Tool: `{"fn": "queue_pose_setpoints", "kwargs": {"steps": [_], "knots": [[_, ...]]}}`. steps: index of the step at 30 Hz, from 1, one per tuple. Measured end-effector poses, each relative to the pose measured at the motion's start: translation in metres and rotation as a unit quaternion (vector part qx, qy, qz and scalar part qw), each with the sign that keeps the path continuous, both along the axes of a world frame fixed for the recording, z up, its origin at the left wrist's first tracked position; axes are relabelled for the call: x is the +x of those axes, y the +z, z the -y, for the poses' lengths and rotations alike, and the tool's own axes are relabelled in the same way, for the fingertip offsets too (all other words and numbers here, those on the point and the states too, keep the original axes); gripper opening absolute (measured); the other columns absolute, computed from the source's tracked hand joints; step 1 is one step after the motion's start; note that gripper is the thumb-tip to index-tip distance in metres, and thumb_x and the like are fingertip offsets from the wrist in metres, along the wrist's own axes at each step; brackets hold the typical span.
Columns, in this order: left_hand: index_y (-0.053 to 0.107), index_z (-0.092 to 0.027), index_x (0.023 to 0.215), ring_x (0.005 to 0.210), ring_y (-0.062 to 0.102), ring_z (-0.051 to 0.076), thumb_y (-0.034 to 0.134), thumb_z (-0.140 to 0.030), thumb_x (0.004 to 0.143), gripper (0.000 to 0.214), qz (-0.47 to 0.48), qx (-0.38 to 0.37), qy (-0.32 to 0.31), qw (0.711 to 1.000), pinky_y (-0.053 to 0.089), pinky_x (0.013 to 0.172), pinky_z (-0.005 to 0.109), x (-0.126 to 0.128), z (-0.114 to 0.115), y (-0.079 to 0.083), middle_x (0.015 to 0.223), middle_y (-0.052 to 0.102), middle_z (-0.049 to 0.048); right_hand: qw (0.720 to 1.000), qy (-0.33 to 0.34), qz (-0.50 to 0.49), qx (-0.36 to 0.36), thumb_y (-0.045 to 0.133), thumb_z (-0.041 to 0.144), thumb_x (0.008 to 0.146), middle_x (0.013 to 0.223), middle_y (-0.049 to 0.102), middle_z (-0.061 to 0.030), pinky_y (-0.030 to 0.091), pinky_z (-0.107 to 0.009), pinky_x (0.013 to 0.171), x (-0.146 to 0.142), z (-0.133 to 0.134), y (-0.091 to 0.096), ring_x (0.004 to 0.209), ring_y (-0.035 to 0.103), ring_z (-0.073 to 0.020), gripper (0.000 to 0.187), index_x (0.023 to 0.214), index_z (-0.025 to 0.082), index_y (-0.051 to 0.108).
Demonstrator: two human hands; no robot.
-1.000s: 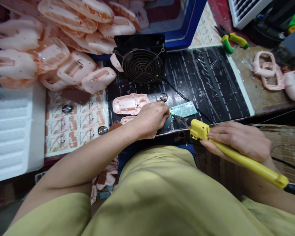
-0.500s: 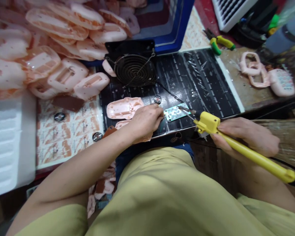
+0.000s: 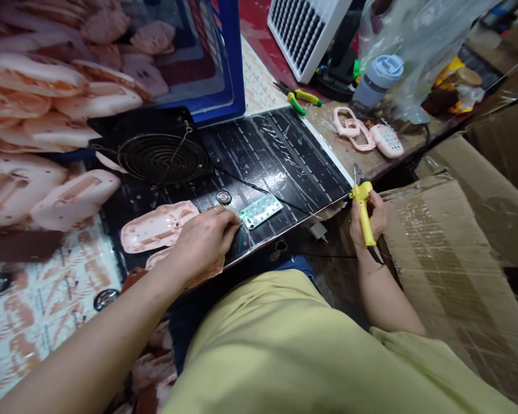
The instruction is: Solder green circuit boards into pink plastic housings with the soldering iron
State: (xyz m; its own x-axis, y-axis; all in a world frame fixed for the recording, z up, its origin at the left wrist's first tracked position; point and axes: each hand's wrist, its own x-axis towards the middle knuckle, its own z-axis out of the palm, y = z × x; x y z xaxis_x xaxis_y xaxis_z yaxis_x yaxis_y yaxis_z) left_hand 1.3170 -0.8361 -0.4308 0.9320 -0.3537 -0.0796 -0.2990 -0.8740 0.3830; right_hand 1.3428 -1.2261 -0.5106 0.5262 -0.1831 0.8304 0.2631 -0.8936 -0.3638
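My left hand [image 3: 209, 238] rests at the front of the black mat [image 3: 302, 144], its fingertips pinched on thin wires [image 3: 237, 214] at the left end of a green circuit board [image 3: 262, 211]. The board lies flat. Just behind the fingers sits a small round speaker [image 3: 223, 198]. A pink plastic shell half [image 3: 159, 226] lies open side up to the left, and another pink shell [image 3: 155, 258] is partly hidden under my forearm. Off the table's front edge, my right hand [image 3: 377, 215] is wrapped round a yellow soldering gun [image 3: 364, 221], tip pointing up and away from the board.
A black fan [image 3: 166, 158] stands behind the shells. Beyond it, a blue crate [image 3: 231, 63] and a heap of pink shells [image 3: 86, 195] fill the left. Pliers [image 3: 304, 98], a remote-shaped pink piece [image 3: 387, 141] and a bottle [image 3: 377, 80] lie right. A cardboard box [image 3: 449, 270] adjoins my right arm.
My right hand has drawn the soldering gun away from the circuit board, to the table's right edge. My left hand stays by the board. The view has swung right.
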Motion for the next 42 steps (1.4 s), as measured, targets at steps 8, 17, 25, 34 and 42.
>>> {"fn": "queue_pose_setpoints", "kwargs": {"steps": [8, 17, 25, 34, 42], "knots": [[0.070, -0.016, 0.092, 0.088, 0.067, 0.022, 0.050, -0.023, 0.095, 0.021, 0.019, -0.023, -0.005, 1.000, 0.051, 0.079, 0.032, -0.003, 0.002, -0.002, 0.094, 0.070, 0.0071, 0.996, 0.013, 0.047, 0.071, 0.075, 0.037, 0.080, 0.090, 0.065, -0.0052, 0.055, -0.034, 0.073, 0.003, -0.010, 0.006, 0.078, 0.062, -0.0194, 0.043, 0.116, 0.015, 0.067], [0.069, -0.015, 0.098, 0.095, 0.067, 0.024, 0.047, -0.022, 0.098, 0.023, -0.031, 0.029, 0.017, 0.999, 0.050, 0.078, 0.033, -0.004, 0.010, 0.006, 0.101, 0.069, 0.0093, 0.946, 0.203, 0.163, 0.192, 0.067, 0.056, 0.086, 0.072, 0.064, -0.0011, 0.049, -0.026, 0.056, 0.009, -0.065, 0.060, 0.059, 0.058, -0.0128, 0.040, 0.092, 0.019, 0.078], [0.069, -0.014, 0.097, 0.096, 0.067, 0.025, 0.047, -0.022, 0.098, 0.023, -0.029, 0.010, 0.010, 0.999, 0.049, 0.079, 0.033, -0.005, 0.008, 0.001, 0.101, 0.070, 0.0096, 0.925, 0.367, -0.034, 0.091, 0.066, 0.055, 0.088, 0.096, 0.074, -0.0058, 0.055, -0.027, 0.053, -0.021, -0.105, 0.082, 0.065, 0.070, -0.0167, 0.052, 0.128, 0.022, 0.066], [0.067, -0.016, 0.100, 0.088, 0.070, 0.026, 0.050, -0.023, 0.097, 0.019, -0.025, -0.015, 0.030, 0.999, 0.048, 0.073, 0.032, -0.009, 0.006, 0.008, 0.094, 0.074, 0.0079, 0.835, 0.488, -0.156, -0.203, 0.074, 0.023, 0.086, 0.111, 0.074, -0.0090, 0.060, -0.034, 0.088, 0.007, -0.139, 0.073, 0.098, 0.072, -0.0214, 0.029, 0.112, 0.020, 0.064], [0.070, -0.017, 0.094, 0.072, 0.066, 0.016, 0.057, -0.026, 0.092, 0.016, 0.051, -0.147, 0.079, 0.985, 0.045, 0.068, 0.025, -0.010, -0.013, 0.025, 0.082, 0.073, 0.0031, 0.880, 0.462, -0.084, -0.067, 0.074, 0.008, 0.081, 0.098, 0.076, -0.0019, 0.061, -0.025, 0.078, 0.006, -0.157, 0.065, 0.083, 0.074, -0.0164, 0.034, 0.109, 0.023, 0.063]]}}
